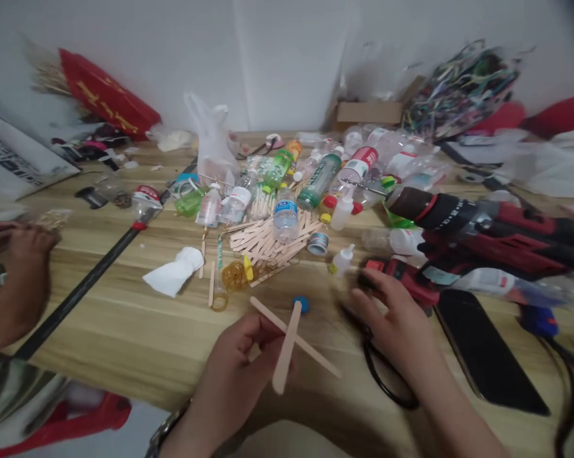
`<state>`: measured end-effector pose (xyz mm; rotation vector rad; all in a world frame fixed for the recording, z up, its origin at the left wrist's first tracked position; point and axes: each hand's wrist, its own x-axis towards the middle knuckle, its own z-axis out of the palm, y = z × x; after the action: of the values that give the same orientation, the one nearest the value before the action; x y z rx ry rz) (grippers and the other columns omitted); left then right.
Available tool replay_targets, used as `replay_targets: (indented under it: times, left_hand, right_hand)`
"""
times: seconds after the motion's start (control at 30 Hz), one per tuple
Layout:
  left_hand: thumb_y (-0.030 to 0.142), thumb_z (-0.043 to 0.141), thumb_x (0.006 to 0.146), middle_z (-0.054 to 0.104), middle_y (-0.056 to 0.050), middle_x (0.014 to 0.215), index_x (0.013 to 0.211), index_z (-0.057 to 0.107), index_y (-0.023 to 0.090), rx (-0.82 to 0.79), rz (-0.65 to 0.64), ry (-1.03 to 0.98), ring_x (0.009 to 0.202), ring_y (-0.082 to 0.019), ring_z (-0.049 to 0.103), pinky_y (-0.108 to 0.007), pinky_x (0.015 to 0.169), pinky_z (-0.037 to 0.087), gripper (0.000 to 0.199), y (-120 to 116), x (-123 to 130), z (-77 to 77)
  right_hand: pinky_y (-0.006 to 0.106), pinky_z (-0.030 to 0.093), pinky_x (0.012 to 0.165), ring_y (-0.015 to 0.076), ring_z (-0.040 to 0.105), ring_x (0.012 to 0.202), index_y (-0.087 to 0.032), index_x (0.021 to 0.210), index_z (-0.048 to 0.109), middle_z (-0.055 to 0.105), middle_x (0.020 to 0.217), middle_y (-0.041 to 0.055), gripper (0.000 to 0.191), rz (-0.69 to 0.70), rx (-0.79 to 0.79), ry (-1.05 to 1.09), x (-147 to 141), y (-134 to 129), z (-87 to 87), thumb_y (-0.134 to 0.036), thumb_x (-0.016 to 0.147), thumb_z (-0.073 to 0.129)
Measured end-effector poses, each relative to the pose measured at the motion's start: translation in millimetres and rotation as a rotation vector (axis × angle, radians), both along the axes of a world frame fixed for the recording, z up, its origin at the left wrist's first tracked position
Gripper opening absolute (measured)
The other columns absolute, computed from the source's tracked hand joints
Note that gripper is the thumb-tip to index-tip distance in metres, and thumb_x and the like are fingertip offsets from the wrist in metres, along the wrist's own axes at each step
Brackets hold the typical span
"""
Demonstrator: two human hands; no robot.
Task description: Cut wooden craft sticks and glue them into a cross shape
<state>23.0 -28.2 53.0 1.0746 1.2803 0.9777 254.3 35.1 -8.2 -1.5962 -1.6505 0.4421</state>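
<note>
My left hand (pixel 241 369) is closed on two wooden craft sticks (pixel 289 346) that cross each other in an X. A blue bottle cap (pixel 301 304) shows just behind the upper end of one stick. To the right, my right hand (pixel 391 312) is blurred, with its fingers curled near a black cable (pixel 384 375) and a dark object; whether it grips anything is hidden. Just above it lies the red base of a cordless drill (pixel 458 222). A pile of craft sticks (pixel 267 238) spreads over the wooden table (pixel 172 337) beyond my hands.
Plastic bottles (pixel 320 181) crowd the back. A small glue bottle (pixel 342 259) and a tin (pixel 318 243) stand past my right hand, a black phone (pixel 491 350) lies right. At left are a tissue (pixel 175 272), a black rod (pixel 91 277) and another person's hands (pixel 27 267).
</note>
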Motion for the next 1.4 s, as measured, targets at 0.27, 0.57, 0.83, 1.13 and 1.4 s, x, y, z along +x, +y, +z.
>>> replay_targets:
  times: [0.27, 0.57, 0.83, 1.13, 1.4]
  left_hand:
    - [0.027, 0.07, 0.079, 0.063, 0.003, 0.061, 0.066, 0.062, 0.02, 0.009, 0.062, -0.075, 0.06, -0.013, 0.055, -0.023, 0.058, 0.04, 0.017, -5.8, 27.7, 13.7]
    - [0.017, 0.084, 0.069, 0.059, 0.004, 0.055, 0.064, 0.064, 0.014, 0.163, 0.302, -0.545, 0.048, -0.007, 0.049, -0.018, 0.048, 0.037, 0.021, 31.1, 12.1, 49.2]
    - [0.018, 0.067, 0.09, 0.055, 0.009, 0.062, 0.077, 0.054, 0.018, 0.191, 0.434, -0.832, 0.05, -0.003, 0.051, -0.014, 0.056, 0.044, 0.018, 66.3, 6.6, 34.1]
    - [0.038, 0.082, 0.073, 0.07, 0.0, 0.084, 0.085, 0.062, 0.019, 0.026, 0.255, -0.671, 0.083, -0.014, 0.068, -0.025, 0.078, 0.052, 0.031, 47.3, 10.2, -19.1]
    - [0.027, 0.055, 0.092, 0.071, -0.01, 0.103, 0.102, 0.063, 0.017, 0.182, -0.139, 0.079, 0.099, -0.025, 0.064, -0.043, 0.09, 0.049, 0.016, 47.0, 16.7, -43.3]
  right_hand:
    - [0.036, 0.055, 0.086, 0.026, 0.069, 0.104, -0.034, 0.114, 0.066, 0.074, 0.112, 0.0039, 0.027, 0.387, -0.165, 0.165, -12.9, -58.4, 46.3, -0.044, 0.09, 0.057]
    - [0.039, 0.056, 0.075, 0.0269, 0.07, 0.092, -0.031, 0.106, 0.071, 0.075, 0.105, 0.0055, 0.031, 0.483, -0.321, 0.237, -33.5, -49.6, 26.9, -0.051, 0.089, 0.053]
    - [0.033, 0.053, 0.062, 0.0206, 0.066, 0.064, -0.022, 0.094, 0.066, 0.071, 0.071, 0.0036, 0.027, 0.462, -0.376, 0.41, -59.6, -56.5, 10.8, -0.044, 0.087, 0.052]
    - [0.026, 0.045, 0.05, 0.016, 0.056, 0.053, -0.024, 0.076, 0.057, 0.059, 0.06, -0.0014, 0.03, 0.247, -0.404, 0.419, -46.5, -73.1, -19.2, -0.049, 0.091, 0.052]
    - [0.026, 0.041, 0.049, 0.0158, 0.05, 0.052, -0.024, 0.075, 0.055, 0.054, 0.061, -0.0016, 0.039, 0.159, -0.335, 0.354, -44.1, -67.1, -12.0, -0.052, 0.097, 0.04]
